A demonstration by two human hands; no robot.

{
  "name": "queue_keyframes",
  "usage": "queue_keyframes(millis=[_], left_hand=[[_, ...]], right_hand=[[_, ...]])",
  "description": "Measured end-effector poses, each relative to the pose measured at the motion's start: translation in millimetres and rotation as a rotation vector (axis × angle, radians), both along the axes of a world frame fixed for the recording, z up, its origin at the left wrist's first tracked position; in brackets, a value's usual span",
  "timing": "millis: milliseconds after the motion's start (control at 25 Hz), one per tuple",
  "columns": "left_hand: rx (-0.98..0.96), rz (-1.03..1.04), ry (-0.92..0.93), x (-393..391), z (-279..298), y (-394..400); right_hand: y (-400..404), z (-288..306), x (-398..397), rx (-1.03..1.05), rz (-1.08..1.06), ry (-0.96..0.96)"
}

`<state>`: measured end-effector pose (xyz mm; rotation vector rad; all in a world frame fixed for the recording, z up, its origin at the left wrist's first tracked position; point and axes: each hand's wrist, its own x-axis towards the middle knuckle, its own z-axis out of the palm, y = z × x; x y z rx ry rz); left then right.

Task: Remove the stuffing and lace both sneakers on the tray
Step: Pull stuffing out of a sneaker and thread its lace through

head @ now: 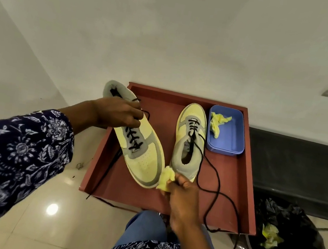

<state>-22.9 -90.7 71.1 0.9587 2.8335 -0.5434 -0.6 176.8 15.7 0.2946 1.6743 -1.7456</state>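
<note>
The left hand (pixel 116 113) grips 1 sneaker (pixel 134 139) by its laced top, holding it tilted over the tray's (pixel 242 182) left edge. The right hand (pixel 184 196) pinches a yellow wad (pixel 166 178) at the toe. The other sneaker (pixel 189 142) lies mid-tray, laces (pixel 213 190) trailing over the near edge, beside a blue tub (pixel 232 141) in the far right corner.

tray (pixel 242 182): matt reddish wood | bin (pixel 232 141): smooth blue plastic | stuffing (pixel 166 178): crumpled yellow paper | floor (pixel 69 206): glossy tile | sleeve (pixel 11 152): printed cloth
</note>
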Motion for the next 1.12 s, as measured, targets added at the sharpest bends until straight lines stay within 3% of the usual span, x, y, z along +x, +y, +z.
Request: queue_keyframes(millis=[320,680,880,1000,1120], left_hand=[[-0.051,-0.140,-0.096,-19,-32,26],[0.130,0.011,-0.004,-24,-63,26],[0.455,0.350,0.179,-4,-79,35],[0.807,0.790,0.291,19,-86,50],[1.120,1.265,0.254,43,-94,64]], right_hand=[[-5,-20,23,0.049,0.103,-0.026],[-8,-37,21,0.170,0.138,0.007],[-16,-40,23,0.134,0.144,-0.007],[-21,-46,21,0.162,0.127,-0.011],[-28,-55,16,0.214,0.120,0.027]])
